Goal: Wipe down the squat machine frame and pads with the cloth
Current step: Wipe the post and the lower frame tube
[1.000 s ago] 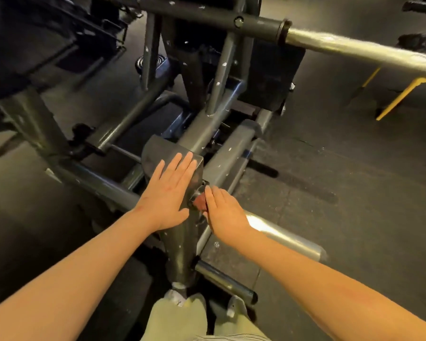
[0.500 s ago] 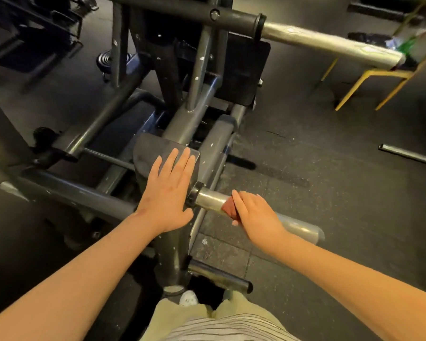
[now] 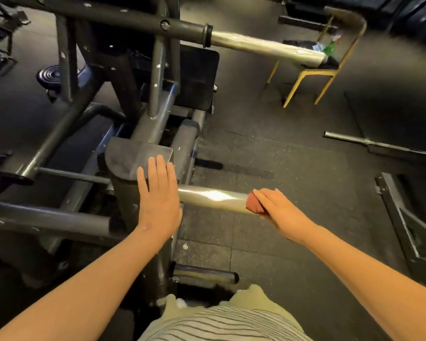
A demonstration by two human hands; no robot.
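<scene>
The squat machine frame (image 3: 155, 119) of dark grey steel tubes fills the left and middle of the view. A shiny chrome weight peg (image 3: 212, 196) sticks out to the right from a grey post. My right hand (image 3: 280, 212) grips a small reddish cloth (image 3: 253, 204) wrapped round the outer end of that peg. My left hand (image 3: 159, 200) rests flat, fingers straight, on the post below its angled grey top plate (image 3: 135, 153). A black pad (image 3: 197, 80) sits farther back on the frame.
A longer chrome bar sleeve (image 3: 266, 49) juts right at the top. A yellow-legged chair (image 3: 312, 75) holding a green bottle stands at the back right. A loose barbell (image 3: 379, 145) and a metal bracket (image 3: 408, 217) lie on the dark rubber floor at right.
My right hand has slid the cloth outward along the chrome peg, from the post to its far end. My left hand stayed flat on the post.
</scene>
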